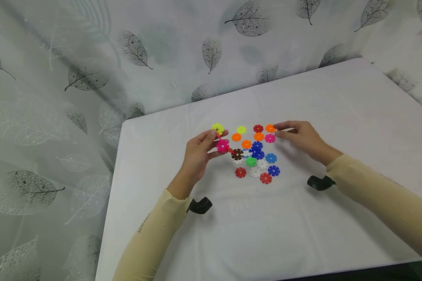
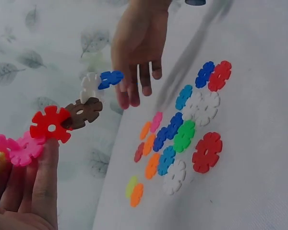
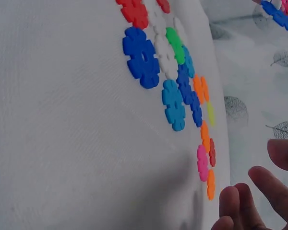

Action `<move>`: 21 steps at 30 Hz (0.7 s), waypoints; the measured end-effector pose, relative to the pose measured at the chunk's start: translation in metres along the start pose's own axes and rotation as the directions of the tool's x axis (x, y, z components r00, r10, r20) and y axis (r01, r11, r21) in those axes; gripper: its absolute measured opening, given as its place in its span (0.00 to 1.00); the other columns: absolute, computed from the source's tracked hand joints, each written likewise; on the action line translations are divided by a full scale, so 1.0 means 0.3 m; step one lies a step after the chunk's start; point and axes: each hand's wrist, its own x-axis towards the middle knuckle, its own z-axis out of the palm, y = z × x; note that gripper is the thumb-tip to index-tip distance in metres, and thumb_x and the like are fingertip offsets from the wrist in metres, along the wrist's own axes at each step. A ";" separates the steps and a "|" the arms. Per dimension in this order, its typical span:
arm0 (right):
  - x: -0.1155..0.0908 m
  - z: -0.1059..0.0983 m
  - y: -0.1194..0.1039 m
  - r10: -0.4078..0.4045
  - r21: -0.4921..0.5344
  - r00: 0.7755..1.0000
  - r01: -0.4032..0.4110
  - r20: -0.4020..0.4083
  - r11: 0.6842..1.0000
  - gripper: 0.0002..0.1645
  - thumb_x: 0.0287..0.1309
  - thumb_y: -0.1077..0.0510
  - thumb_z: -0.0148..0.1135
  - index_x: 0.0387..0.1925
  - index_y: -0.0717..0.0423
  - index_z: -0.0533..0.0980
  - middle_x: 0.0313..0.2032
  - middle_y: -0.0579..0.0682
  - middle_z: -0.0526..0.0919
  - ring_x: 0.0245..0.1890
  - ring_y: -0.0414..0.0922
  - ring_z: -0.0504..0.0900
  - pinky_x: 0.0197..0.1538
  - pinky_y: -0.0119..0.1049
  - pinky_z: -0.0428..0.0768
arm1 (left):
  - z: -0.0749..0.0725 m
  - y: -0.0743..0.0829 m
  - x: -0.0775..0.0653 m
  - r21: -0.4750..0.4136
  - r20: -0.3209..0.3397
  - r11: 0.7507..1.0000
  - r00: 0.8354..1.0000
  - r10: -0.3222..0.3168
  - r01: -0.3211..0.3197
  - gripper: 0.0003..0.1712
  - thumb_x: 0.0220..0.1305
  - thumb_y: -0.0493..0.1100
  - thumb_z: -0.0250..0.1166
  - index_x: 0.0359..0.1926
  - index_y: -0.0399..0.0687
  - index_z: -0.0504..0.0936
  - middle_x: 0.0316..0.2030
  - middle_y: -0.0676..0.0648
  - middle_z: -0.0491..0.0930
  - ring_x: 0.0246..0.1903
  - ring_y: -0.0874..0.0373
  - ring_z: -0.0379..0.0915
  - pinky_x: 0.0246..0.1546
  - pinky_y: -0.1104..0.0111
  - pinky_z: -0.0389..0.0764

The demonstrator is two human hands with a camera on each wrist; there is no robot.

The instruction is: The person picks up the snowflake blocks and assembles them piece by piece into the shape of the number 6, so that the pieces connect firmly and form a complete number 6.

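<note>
A linked chain of plastic snowflake discs is held by my left hand (image 1: 197, 154), its thumb and fingers at the yellow end disc (image 1: 217, 127). Along the chain in the left wrist view come a pink disc (image 2: 31, 154), a red disc (image 2: 41, 128), a brown disc (image 2: 90, 115), a white disc (image 2: 89, 87) and a blue disc (image 2: 110, 78). Above the table, my right hand (image 1: 304, 138) has thumb and fingers apart, with nothing between them. Nearest its fingertips in the head view is a loose orange disc (image 1: 270, 128), lying beside a loose pink disc (image 1: 270, 138).
Several loose discs lie flat in a cluster on the white-covered table (image 1: 267, 234), among them a green disc (image 1: 251, 161), a red disc (image 1: 240, 172) and a dark blue disc (image 1: 273, 170). A leaf-print curtain (image 1: 176, 50) hangs behind and left of the table.
</note>
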 end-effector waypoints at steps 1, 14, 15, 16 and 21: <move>0.002 -0.001 0.009 0.006 -0.028 1.000 -0.005 0.025 1.000 0.31 0.69 0.44 0.61 0.66 0.54 0.74 0.65 0.59 0.73 0.60 0.59 0.72 0.58 0.55 0.75 | 0.000 -0.001 0.000 -0.005 0.002 1.000 1.000 0.000 0.000 0.23 0.74 0.49 0.61 0.61 0.40 0.80 0.54 0.45 0.84 0.53 0.48 0.81 0.49 0.58 0.83; 0.005 0.018 0.054 -0.048 -0.260 0.982 0.095 0.180 0.961 0.24 0.58 0.50 0.74 0.55 0.55 0.84 0.50 0.54 0.84 0.48 0.52 0.76 0.44 0.40 0.78 | 0.011 -0.012 -0.002 -0.006 -0.017 0.999 0.999 -0.044 0.043 0.21 0.75 0.50 0.60 0.59 0.42 0.82 0.52 0.46 0.85 0.51 0.50 0.83 0.49 0.59 0.83; 0.004 0.019 0.055 -0.053 -0.264 0.981 0.101 0.186 0.959 0.24 0.58 0.51 0.74 0.55 0.55 0.83 0.50 0.54 0.85 0.49 0.52 0.76 0.45 0.40 0.78 | 0.012 -0.012 -0.003 -0.003 -0.020 0.999 0.999 -0.049 0.049 0.22 0.75 0.50 0.60 0.59 0.41 0.81 0.52 0.46 0.85 0.51 0.50 0.83 0.49 0.60 0.83; 0.003 0.019 0.055 -0.057 -0.264 0.980 0.107 0.190 0.959 0.24 0.58 0.52 0.74 0.55 0.56 0.83 0.51 0.54 0.85 0.50 0.53 0.75 0.46 0.40 0.77 | 0.014 -0.012 -0.003 0.000 -0.023 0.999 0.998 -0.053 0.053 0.22 0.75 0.50 0.59 0.60 0.41 0.81 0.52 0.47 0.85 0.51 0.50 0.83 0.49 0.60 0.83; 0.000 0.024 0.054 -0.089 -0.251 0.970 0.147 0.228 0.957 0.26 0.56 0.54 0.76 0.55 0.58 0.83 0.50 0.54 0.86 0.48 0.52 0.77 0.47 0.40 0.78 | 0.016 -0.016 -0.004 -0.004 -0.039 0.998 0.997 -0.061 0.061 0.21 0.75 0.50 0.59 0.60 0.43 0.81 0.52 0.47 0.86 0.51 0.51 0.83 0.48 0.60 0.83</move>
